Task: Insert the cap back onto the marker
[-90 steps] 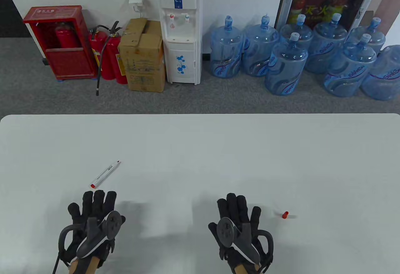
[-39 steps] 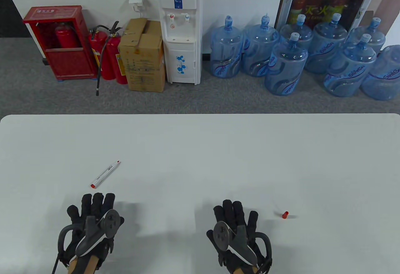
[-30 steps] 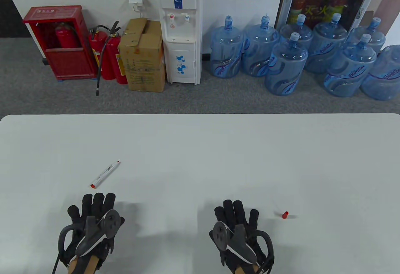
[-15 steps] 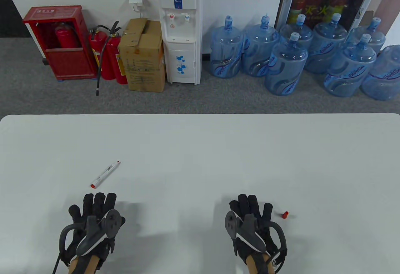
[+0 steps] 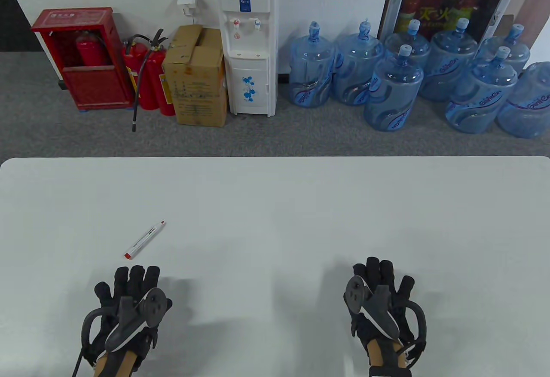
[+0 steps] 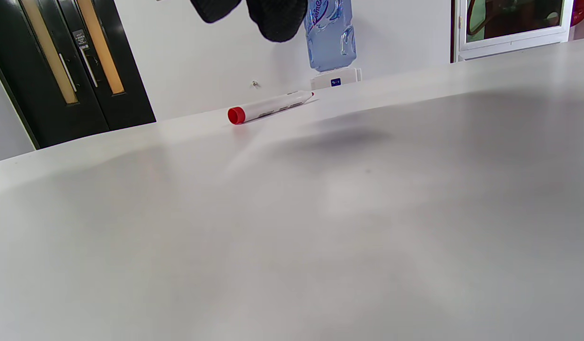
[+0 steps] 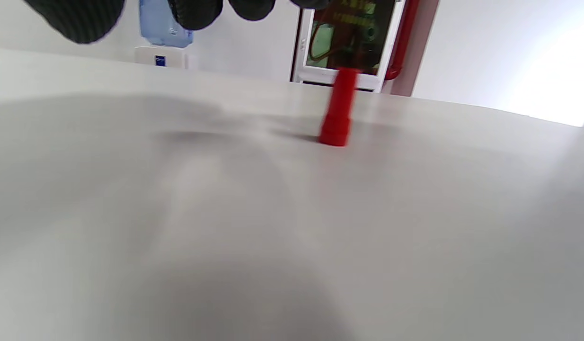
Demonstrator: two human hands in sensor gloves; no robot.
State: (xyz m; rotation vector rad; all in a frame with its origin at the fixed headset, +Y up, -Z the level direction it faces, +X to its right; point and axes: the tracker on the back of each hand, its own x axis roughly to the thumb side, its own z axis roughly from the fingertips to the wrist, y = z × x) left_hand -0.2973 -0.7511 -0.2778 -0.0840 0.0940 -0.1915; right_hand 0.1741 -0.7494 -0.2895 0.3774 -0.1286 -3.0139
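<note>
The uncapped white marker (image 5: 145,240) with a red end lies on the white table (image 5: 275,196), just beyond my left hand (image 5: 133,276). That hand rests with fingers extended and holds nothing. The marker also shows in the left wrist view (image 6: 268,105), below my fingertips (image 6: 275,16). My right hand (image 5: 382,274) is above the red cap and hides it in the table view. In the right wrist view the cap (image 7: 338,109) stands upright on the table, free, with my fingertips (image 7: 195,12) above and left of it, not touching.
Beyond the table's far edge, on the floor, stand a water dispenser (image 5: 248,41), a cardboard box (image 5: 195,76), fire extinguishers (image 5: 148,76) and several blue water jugs (image 5: 393,89).
My right hand has moved to the right and a little forward, from beside the cap to over it, so the cap is now hidden in the table view. The left hand and marker have not moved.
</note>
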